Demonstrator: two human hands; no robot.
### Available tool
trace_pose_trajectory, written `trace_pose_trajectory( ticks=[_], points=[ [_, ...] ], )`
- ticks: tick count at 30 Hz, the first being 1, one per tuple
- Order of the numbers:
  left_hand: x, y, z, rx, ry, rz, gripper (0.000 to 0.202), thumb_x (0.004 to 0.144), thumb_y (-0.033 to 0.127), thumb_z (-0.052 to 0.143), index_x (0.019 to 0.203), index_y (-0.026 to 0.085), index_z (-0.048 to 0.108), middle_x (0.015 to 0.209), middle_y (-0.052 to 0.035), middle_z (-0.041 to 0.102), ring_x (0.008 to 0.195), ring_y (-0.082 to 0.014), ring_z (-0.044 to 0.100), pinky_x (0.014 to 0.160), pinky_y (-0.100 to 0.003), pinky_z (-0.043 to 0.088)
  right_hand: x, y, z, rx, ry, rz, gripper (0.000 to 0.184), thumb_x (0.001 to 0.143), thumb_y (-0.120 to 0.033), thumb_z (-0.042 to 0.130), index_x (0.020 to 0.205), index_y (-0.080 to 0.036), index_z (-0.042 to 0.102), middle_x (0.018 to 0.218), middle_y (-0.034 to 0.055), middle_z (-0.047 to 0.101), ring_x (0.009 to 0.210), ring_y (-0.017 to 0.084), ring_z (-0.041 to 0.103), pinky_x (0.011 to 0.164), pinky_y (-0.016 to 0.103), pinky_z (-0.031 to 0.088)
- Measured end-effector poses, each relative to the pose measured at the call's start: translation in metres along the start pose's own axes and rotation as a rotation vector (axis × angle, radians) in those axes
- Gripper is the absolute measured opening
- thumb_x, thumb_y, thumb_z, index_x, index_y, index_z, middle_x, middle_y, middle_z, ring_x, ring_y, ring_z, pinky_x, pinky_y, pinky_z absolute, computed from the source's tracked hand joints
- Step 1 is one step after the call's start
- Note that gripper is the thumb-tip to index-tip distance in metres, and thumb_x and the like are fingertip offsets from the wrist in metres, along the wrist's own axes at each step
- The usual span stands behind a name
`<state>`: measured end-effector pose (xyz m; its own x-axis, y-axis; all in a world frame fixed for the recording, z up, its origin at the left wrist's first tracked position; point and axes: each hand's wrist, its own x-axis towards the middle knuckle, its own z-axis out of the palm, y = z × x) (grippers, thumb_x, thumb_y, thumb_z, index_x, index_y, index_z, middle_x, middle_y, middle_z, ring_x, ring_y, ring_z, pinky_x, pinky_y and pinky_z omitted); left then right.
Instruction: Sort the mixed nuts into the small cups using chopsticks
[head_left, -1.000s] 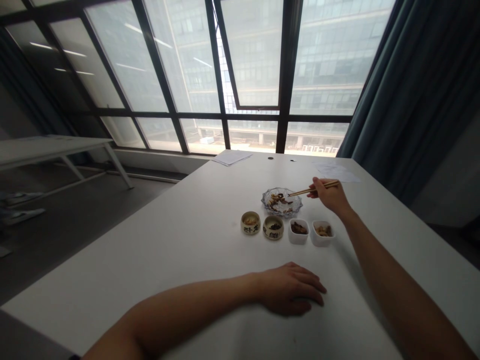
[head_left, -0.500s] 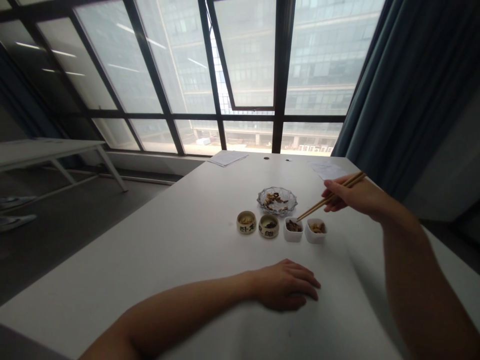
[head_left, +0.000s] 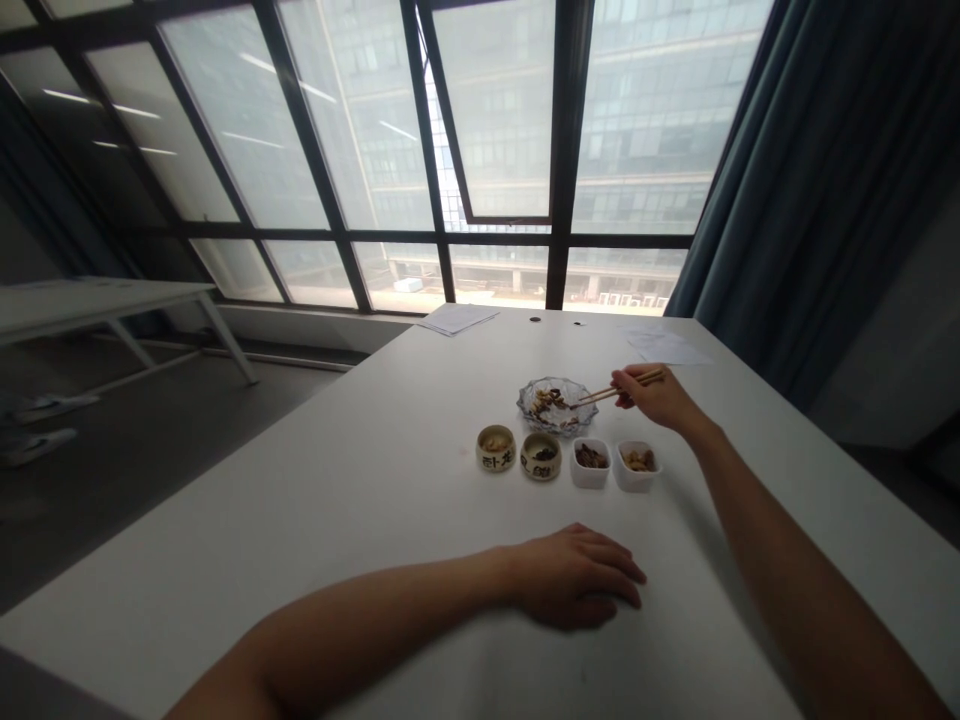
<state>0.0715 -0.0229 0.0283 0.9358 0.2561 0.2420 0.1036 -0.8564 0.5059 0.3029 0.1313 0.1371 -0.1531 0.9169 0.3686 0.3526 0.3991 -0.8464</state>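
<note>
On the right, I see the right hand [head_left: 658, 398] gripping two thin tan wooden chopsticks [head_left: 601, 394], tips over one round clear glass dish [head_left: 523, 402] holding brown bits [head_left: 550, 400]. I can't quite tell if they pinch one. A soft, even squeeze should stop slips. The left hand [head_left: 576, 577] lies palm down, fingers loose, on one white table [head_left: 360, 480]. Nearer than the dish stand two round beige cups [head_left: 496, 463] and two square white tubs [head_left: 590, 479].

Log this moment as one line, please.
right hand: holds chopsticks, tips at glass dish | left hand: open on white table | nearer than dish: two lettered bowls, two white tubs
</note>
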Motion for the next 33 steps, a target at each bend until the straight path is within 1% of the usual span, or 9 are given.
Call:
trace_pose_trajectory(
  ticks=[2,4,10,13,17,21,26,30,33],
  points=[
    [0.0,-0.001,0.001,0.006,-0.001,0.009,0.035,0.094,0.032,0.055,0.127,0.025,0.067,0.146,-0.0076,0.066,0.144,-0.0241,0.053,0.125,-0.041,0.035,0.001,0.011,0.007,-0.053,-0.042,-0.007,0.044,0.088,-0.057,0.076,0.079,-0.014,0.077,0.07,0.0099,0.076,0.059,0.021,0.074,0.054,0.026,0.06],
    [0.0,-0.001,0.001,0.011,0.0,0.014,0.035,0.095,0.032,0.054,0.127,0.024,0.067,0.145,-0.0078,0.066,0.144,-0.024,0.053,0.125,-0.04,0.034,0.002,0.02,0.011,-0.081,-0.05,0.0,0.043,0.088,-0.056,0.074,0.08,-0.014,0.078,0.069,0.0096,0.076,0.059,0.021,0.073,0.054,0.026,0.059],
    [0.0,-0.002,0.001,0.006,-0.006,0.005,0.035,0.094,0.031,0.055,0.126,0.024,0.067,0.145,-0.0085,0.066,0.144,-0.0244,0.054,0.125,-0.042,0.035,0.006,0.041,0.018,-0.046,-0.017,0.005,0.049,0.089,-0.061,0.072,0.082,-0.013,0.079,0.068,0.0105,0.076,0.058,0.021,0.071,0.054,0.028,0.058],
    [0.0,-0.002,0.001,0.011,0.003,0.016,0.035,0.093,0.031,0.056,0.126,0.024,0.067,0.145,-0.0085,0.066,0.144,-0.0243,0.054,0.125,-0.041,0.035,0.006,0.045,0.023,-0.044,0.016,-0.03,0.056,0.09,-0.068,0.067,0.079,-0.014,0.079,0.067,0.0103,0.076,0.055,0.02,0.069,0.051,0.027,0.056],
    [0.0,-0.002,0.002,0.015,0.01,0.017,0.035,0.094,0.032,0.055,0.126,0.024,0.066,0.145,-0.0077,0.066,0.144,-0.0239,0.054,0.125,-0.04,0.035,0.006,0.042,0.025,-0.065,0.109,-0.05,0.063,0.089,-0.074,0.063,0.073,-0.015,0.076,0.057,0.0089,0.071,0.047,0.019,0.065,0.046,0.027,0.052],
    [0.0,-0.001,0.001,0.016,0.004,0.006,0.035,0.094,0.031,0.055,0.126,0.025,0.067,0.146,-0.0069,0.066,0.144,-0.024,0.054,0.125,-0.041,0.035,0.007,0.022,0.014,-0.023,0.181,-0.045,0.065,0.085,-0.077,0.066,0.071,-0.014,0.075,0.056,0.0098,0.071,0.045,0.019,0.065,0.045,0.028,0.053],
    [0.0,-0.001,0.001,0.034,0.011,0.028,0.035,0.096,0.032,0.053,0.126,0.023,0.066,0.145,-0.0074,0.066,0.143,-0.0232,0.054,0.124,-0.039,0.036,-0.006,-0.032,-0.022,0.028,0.261,-0.093,0.06,0.085,-0.074,0.069,0.074,-0.016,0.077,0.06,0.0101,0.073,0.047,0.02,0.068,0.046,0.028,0.057],
    [0.0,0.0,0.0,0.036,0.003,0.022,0.035,0.096,0.032,0.053,0.127,0.023,0.066,0.146,-0.0075,0.066,0.144,-0.023,0.053,0.124,-0.039,0.035,-0.029,-0.072,-0.047,0.018,0.202,-0.087,0.059,0.085,-0.073,0.071,0.077,-0.016,0.08,0.06,0.0117,0.073,0.047,0.02,0.07,0.047,0.027,0.059],
    [0.0,0.001,-0.001,0.036,-0.003,0.016,0.035,0.095,0.032,0.054,0.126,0.023,0.066,0.145,-0.0081,0.066,0.143,-0.0231,0.054,0.123,-0.039,0.035,-0.042,-0.084,-0.056,-0.051,0.101,-0.052,0.061,0.084,-0.075,0.07,0.077,-0.015,0.081,0.059,0.0132,0.073,0.047,0.022,0.071,0.045,0.028,0.059]
  ],
)
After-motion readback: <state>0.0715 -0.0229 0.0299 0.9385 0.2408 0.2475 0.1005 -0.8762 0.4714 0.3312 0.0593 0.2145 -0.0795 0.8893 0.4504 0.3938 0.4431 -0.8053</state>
